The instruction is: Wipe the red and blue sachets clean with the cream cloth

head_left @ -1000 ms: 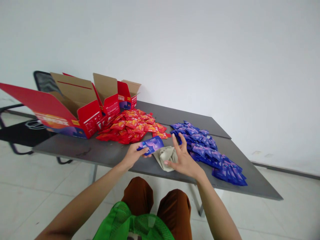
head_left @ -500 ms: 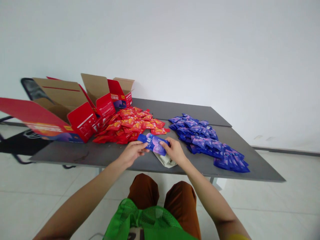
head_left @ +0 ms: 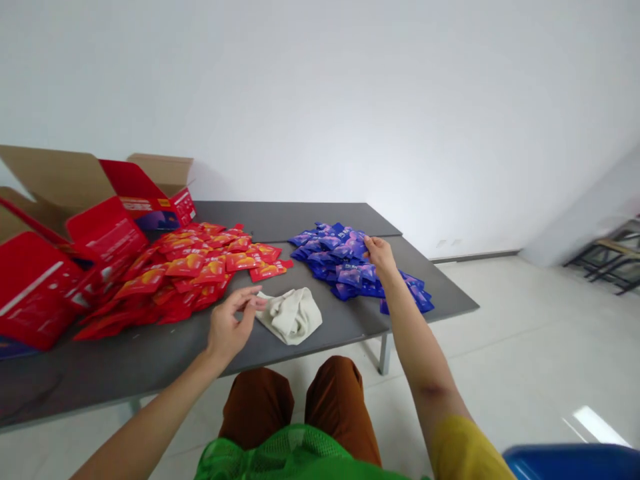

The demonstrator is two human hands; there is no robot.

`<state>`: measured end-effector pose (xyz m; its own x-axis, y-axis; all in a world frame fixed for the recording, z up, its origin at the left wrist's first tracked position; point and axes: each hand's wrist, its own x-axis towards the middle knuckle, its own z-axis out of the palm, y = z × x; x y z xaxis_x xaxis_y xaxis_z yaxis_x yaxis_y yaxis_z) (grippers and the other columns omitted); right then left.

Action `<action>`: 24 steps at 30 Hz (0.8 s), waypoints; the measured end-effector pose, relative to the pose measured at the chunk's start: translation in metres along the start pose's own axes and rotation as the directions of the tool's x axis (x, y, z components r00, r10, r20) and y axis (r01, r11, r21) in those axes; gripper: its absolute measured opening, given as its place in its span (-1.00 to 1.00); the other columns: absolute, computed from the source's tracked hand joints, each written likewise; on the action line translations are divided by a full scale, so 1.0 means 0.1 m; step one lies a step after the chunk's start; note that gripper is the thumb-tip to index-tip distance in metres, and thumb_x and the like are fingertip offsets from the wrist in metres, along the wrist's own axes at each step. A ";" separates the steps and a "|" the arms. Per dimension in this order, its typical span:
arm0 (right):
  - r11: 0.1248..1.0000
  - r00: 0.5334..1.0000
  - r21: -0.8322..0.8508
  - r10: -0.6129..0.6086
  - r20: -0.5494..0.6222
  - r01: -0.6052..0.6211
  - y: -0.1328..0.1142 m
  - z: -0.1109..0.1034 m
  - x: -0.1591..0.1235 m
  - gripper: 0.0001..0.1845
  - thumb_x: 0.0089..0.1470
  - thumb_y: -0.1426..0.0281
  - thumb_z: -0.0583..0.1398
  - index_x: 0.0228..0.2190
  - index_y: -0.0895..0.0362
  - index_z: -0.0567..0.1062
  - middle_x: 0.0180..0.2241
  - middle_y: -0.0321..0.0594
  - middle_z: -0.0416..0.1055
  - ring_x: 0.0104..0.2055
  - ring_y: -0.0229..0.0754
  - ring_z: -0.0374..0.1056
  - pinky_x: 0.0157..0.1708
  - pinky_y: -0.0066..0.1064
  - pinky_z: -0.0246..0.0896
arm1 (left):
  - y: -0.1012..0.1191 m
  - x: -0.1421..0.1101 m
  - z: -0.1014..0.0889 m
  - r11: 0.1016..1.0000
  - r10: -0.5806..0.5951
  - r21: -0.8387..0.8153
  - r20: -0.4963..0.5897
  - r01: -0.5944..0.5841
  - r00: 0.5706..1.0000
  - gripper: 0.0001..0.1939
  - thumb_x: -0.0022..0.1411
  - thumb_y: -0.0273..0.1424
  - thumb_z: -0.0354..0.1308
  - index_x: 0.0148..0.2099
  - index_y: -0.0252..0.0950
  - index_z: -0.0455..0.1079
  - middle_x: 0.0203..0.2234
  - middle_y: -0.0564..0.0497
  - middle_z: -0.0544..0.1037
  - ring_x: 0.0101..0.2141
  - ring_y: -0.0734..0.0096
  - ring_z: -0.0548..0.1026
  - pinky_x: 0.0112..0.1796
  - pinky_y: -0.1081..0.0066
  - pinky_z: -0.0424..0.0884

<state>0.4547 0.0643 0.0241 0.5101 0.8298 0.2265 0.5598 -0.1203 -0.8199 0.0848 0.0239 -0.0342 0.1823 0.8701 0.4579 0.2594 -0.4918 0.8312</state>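
Observation:
My right hand (head_left: 381,255) pinches the edge of a blue pouch (head_left: 349,235) with white lettering, at the top of a pile of blue pouches (head_left: 327,250). My left hand (head_left: 234,323) holds nothing, its thumb and fingers apart and slightly bent. Its fingertips are beside a crumpled off-white cloth (head_left: 294,316) near the front edge of the table; whether they touch it I cannot tell. Left of the cloth spreads a heap of red pouches (head_left: 187,265) with orange pictures.
Red cardboard boxes with raised flaps, such as the rear one (head_left: 150,207), stand at the left of the dark grey table (head_left: 320,211). A white wall runs behind it. Something blue (head_left: 575,461) is at the bottom right, and dark-framed furniture (head_left: 607,257) stands far right.
The view has turned right. My right hand has moved with the blue pouch from in front of me to the blue pile. My left hand has let go of the pouch.

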 end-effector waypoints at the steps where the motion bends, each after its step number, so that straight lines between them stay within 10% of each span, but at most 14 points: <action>1: 0.998 0.999 -0.046 0.037 0.009 -0.037 0.05 -0.01 0.05 -0.62 0.26 0.17 -0.01 -0.44 0.17 0.36 -0.65 -0.36 0.28 -0.61 -0.30 0.20 -0.57 -0.51 0.11 | 0.01 0.04 0.05 0.999 0.020 0.034 -0.008 -0.020 1.000 -0.75 0.24 -0.34 0.05 -0.09 -0.29 0.43 -0.31 -0.03 0.60 -0.30 0.35 0.57 -0.21 0.38 0.46; 6: 0.939 0.976 -0.292 0.208 0.064 -0.181 0.27 -0.02 0.13 -0.72 0.21 0.23 0.17 -0.35 0.22 0.45 -0.41 -0.28 0.43 -0.40 -0.28 0.37 -0.30 -0.37 0.32 | -0.14 0.14 0.22 0.996 -0.070 0.048 -0.097 0.075 0.993 -0.79 0.19 -0.33 0.05 -0.26 -0.26 0.49 -0.34 0.00 0.61 -0.28 0.32 0.57 -0.20 0.38 0.47; 12: 0.896 0.967 -0.404 0.240 0.091 -0.184 0.36 -0.06 0.18 -0.74 0.19 0.24 0.20 -0.33 0.21 0.49 -0.43 -0.26 0.46 -0.36 -0.24 0.41 -0.23 -0.33 0.32 | -0.43 0.14 0.16 0.978 -0.191 -0.075 0.074 0.197 0.979 -0.77 0.19 -0.28 0.05 -0.28 -0.27 0.47 -0.35 -0.02 0.61 -0.32 0.28 0.58 -0.26 0.34 0.49; 20: 0.968 0.998 -0.244 -0.057 -0.019 0.051 -0.03 0.03 -0.26 -0.67 0.24 0.29 0.03 -0.14 0.16 0.50 -0.47 -0.23 0.49 -0.36 -0.18 0.41 -0.32 -0.44 0.19 | -0.16 0.06 0.23 0.903 -0.024 0.412 0.330 -0.121 0.944 -0.64 0.07 -0.55 0.02 -0.13 -0.13 0.45 -0.23 0.07 0.56 -0.27 0.39 0.51 -0.25 0.42 0.38; 24: 0.913 0.912 -0.001 -0.406 -0.063 0.407 -0.28 0.26 -0.75 -0.68 0.26 0.23 0.03 -0.15 0.11 0.48 -0.41 -0.24 0.47 -0.29 -0.16 0.36 -0.19 -0.36 0.19 | -0.16 0.03 0.22 0.913 0.021 0.364 0.409 -0.185 0.912 -0.58 0.11 -0.51 0.00 0.02 -0.16 0.36 -0.12 0.01 0.51 -0.19 0.37 0.48 -0.13 0.38 0.37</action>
<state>0.3835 0.0199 0.0164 0.2785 0.7711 0.5726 0.7195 0.2274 -0.6562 0.1025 0.0335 -0.0527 0.5595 0.7700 0.3067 0.5486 -0.6214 0.5593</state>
